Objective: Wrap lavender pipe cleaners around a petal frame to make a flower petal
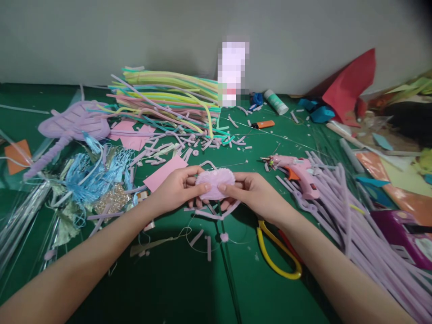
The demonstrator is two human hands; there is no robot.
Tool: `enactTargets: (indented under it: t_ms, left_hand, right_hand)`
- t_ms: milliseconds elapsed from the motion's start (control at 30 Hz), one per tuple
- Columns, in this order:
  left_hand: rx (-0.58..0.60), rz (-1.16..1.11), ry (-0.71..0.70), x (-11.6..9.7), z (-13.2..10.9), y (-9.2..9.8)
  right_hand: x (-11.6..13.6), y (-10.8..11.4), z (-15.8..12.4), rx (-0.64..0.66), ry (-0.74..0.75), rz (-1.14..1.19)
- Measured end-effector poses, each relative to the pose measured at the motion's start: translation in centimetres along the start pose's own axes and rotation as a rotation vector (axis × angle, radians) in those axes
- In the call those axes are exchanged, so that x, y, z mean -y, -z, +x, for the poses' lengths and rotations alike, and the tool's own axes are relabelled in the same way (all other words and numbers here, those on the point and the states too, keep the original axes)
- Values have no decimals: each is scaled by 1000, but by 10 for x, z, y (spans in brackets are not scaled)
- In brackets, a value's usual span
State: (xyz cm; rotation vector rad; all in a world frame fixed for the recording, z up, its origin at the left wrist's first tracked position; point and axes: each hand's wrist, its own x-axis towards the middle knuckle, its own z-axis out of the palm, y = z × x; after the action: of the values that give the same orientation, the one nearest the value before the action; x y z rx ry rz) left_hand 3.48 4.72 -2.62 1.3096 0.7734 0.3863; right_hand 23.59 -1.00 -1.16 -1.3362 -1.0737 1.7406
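Note:
Both hands grip a fuzzy, flat lilac oval piece point(216, 177) over the middle of the table. My left hand point(187, 186) pinches its left side, thumb on top. On the right side, my right hand point(245, 186) does the same; the fingers behind the piece are partly hidden. Just under the hands lies a bent lilac pipe cleaner point(211, 215). A pink paper sheet point(166, 172) lies by my left wrist. Near my right hand rests a pink glue gun point(300, 171) with an orange trigger. Scissors with a yellow handle point(276, 265) lie below my right forearm.
Lilac pipe cleaners point(351, 229) spread along the right, beside a purple tape dispenser point(403, 234). Coloured pipe cleaners point(168, 94) are piled at the back. Blue tassels point(87, 171) and a wrapped lilac shape point(76, 121) lie left. An orange lighter point(264, 124) is behind the glue gun.

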Motion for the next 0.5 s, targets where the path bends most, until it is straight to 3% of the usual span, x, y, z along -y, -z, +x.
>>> enactTargets:
  t_ms: [500]
  left_hand:
    - [-38,51,-53,-4,-1,0]
  right_hand:
    - [-3,-3,0,17,66,48]
